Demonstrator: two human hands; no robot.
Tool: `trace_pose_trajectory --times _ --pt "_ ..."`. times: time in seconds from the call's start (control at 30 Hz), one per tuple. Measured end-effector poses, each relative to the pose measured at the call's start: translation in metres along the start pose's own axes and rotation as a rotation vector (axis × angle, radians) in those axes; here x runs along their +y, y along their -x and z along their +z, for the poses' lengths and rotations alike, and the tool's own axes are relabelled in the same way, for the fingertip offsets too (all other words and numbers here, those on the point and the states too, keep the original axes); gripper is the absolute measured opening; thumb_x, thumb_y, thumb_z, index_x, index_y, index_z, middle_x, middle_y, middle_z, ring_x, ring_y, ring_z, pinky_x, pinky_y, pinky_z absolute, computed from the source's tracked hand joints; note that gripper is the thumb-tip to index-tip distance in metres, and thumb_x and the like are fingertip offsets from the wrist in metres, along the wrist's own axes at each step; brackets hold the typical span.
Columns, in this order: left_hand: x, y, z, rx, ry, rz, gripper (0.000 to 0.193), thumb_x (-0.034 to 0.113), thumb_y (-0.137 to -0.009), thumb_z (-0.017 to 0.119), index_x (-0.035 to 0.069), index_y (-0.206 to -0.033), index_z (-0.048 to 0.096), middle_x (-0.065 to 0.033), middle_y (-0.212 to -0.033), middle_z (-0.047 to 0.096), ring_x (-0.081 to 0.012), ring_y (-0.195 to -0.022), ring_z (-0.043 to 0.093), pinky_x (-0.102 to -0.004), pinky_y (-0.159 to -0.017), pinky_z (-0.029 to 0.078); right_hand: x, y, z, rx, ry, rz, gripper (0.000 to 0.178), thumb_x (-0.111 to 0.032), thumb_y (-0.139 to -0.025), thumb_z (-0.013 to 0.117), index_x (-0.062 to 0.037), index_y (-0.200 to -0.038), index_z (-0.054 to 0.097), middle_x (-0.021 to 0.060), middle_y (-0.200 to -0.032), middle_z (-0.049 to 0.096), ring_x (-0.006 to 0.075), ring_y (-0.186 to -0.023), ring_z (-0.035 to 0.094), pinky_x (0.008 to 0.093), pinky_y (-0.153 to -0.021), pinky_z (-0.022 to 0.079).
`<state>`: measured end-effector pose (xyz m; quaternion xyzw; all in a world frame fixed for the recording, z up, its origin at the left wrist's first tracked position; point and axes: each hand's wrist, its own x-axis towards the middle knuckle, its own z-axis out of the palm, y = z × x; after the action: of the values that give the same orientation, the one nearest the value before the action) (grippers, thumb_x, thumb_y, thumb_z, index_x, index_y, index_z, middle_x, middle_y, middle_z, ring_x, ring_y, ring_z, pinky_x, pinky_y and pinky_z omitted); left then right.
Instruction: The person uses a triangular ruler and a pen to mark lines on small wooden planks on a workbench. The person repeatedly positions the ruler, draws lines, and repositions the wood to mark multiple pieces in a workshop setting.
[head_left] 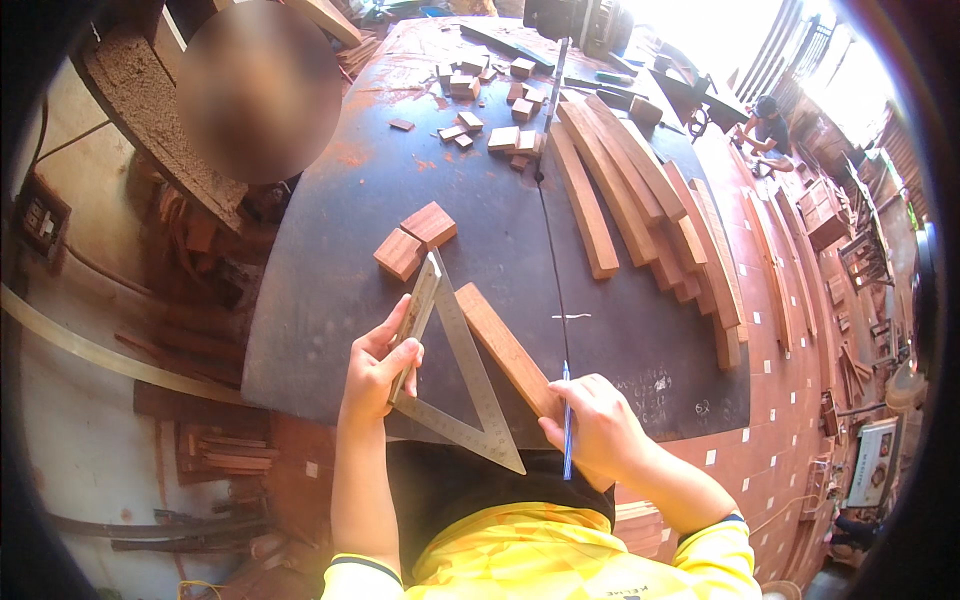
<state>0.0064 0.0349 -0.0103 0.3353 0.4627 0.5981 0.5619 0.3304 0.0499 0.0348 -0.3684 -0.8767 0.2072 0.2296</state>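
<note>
My left hand (372,368) is closed around the thick edge of a metal triangular set square (477,375), which is held over the front of the dark tabletop (315,320). My right hand (605,425) grips the near end of a reddish wooden strip (508,345) and also holds a blue pen (568,435) upright against it. The strip slants away to the left, its far end beside the square. Just beyond the square's tip lie two short wooden blocks (429,225), touching each other.
A thin upright blade (555,95) rises from the tabletop, with a slot running toward me. Several curved-looking wooden lengths (630,180) lie to its right. Small offcuts (465,87) are scattered at the back. One person (770,135) sits at far right; another is close by at upper left.
</note>
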Motion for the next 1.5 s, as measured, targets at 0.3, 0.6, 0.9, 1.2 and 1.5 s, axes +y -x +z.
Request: trace_pose_trajectory --times 0.3,0.6,0.9,1.2,1.5 --pt "0.01 0.005 -0.013 -0.171 -0.083 -0.115 0.063 0.002 -0.097 0.068 0.006 -0.158 0.05 -0.0058 -0.083 0.067 -0.0084 -0.054 0.057 -0.0234 -0.049 0.052 0.075 -0.045 -0.043 -0.108 0.019 -0.087 0.036 0.0 -0.078 0.078 -0.0003 -0.113 0.071 0.0202 -0.103 0.072 0.0389 -0.107 0.068 0.0474 -0.095 0.057" --pt "0.011 0.005 -0.005 -0.155 -0.28 -0.165 0.06 0.007 -0.099 0.069 0.008 -0.157 0.053 -0.003 -0.081 0.064 -0.0079 -0.054 0.055 -0.0236 -0.05 0.05 0.064 -0.062 -0.042 -0.14 -0.084 -0.075 0.044 -0.012 -0.077 0.091 -0.0047 -0.116 0.073 0.0149 -0.106 0.075 0.0347 -0.104 0.071 0.0429 -0.092 0.059" --pt "0.013 0.003 0.008 -0.103 -0.337 -0.213 0.06 0.006 -0.098 0.069 0.009 -0.156 0.054 -0.001 -0.08 0.062 -0.007 -0.053 0.053 -0.0236 -0.051 0.049 0.065 -0.083 -0.016 -0.234 -0.101 -0.307 0.054 -0.027 -0.077 0.096 -0.0096 -0.123 0.073 0.0135 -0.116 0.075 0.0335 -0.108 0.071 0.0432 -0.092 0.061" --pt "0.012 0.006 0.019 -0.04 -0.366 -0.222 0.061 0.004 -0.097 0.069 0.008 -0.156 0.054 -0.0004 -0.081 0.062 -0.0064 -0.054 0.053 -0.0232 -0.051 0.048 0.077 -0.072 -0.001 -0.157 -0.237 -0.231 0.054 -0.029 -0.078 0.093 -0.0098 -0.124 0.071 0.0155 -0.118 0.072 0.0363 -0.112 0.069 0.0444 -0.097 0.058" --pt "0.01 0.015 0.027 0.028 -0.381 -0.179 0.061 0.002 -0.098 0.069 0.008 -0.156 0.054 -0.0007 -0.083 0.063 -0.006 -0.057 0.054 -0.0223 -0.05 0.048 0.072 -0.066 0.001 -0.049 -0.178 -0.26 0.057 -0.028 -0.078 0.095 -0.0105 -0.126 0.07 0.0154 -0.114 0.071 0.035 -0.104 0.069 0.0427 -0.09 0.058"
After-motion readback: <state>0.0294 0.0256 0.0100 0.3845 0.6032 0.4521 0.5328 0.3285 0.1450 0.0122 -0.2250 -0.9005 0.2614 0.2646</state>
